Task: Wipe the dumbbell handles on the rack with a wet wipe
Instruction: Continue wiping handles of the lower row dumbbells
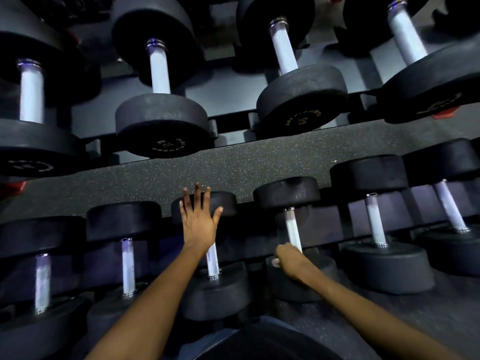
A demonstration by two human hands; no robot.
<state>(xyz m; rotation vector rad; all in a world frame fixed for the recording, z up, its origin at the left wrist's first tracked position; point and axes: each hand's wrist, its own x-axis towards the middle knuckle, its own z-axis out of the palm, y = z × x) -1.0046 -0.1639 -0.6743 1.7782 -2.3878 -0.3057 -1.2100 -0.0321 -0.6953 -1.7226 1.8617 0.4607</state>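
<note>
Here, the right hand (pixel 289 261) curls round the near end of a pale knurled metal handle (pixel 292 228) on a black round-headed dumbbell at about five o'clock from centre, a scrap of white wet wipe (pixel 275 261) just showing at its knuckles. The left hand (pixel 198 219) is spread flat, fingers straight and apart, over the far black head (pixel 226 203) of the neighbouring dumbbell at about six o'clock; whether it touches cannot be told. The dark steel two-tier rack (pixel 228 90) holds many more dumbbells, an upper row from ten to two o'clock and a lower row from eight to four. No handle looks visibly wet or dry, so progress is hard to judge; this stroke seems to be midway.
</note>
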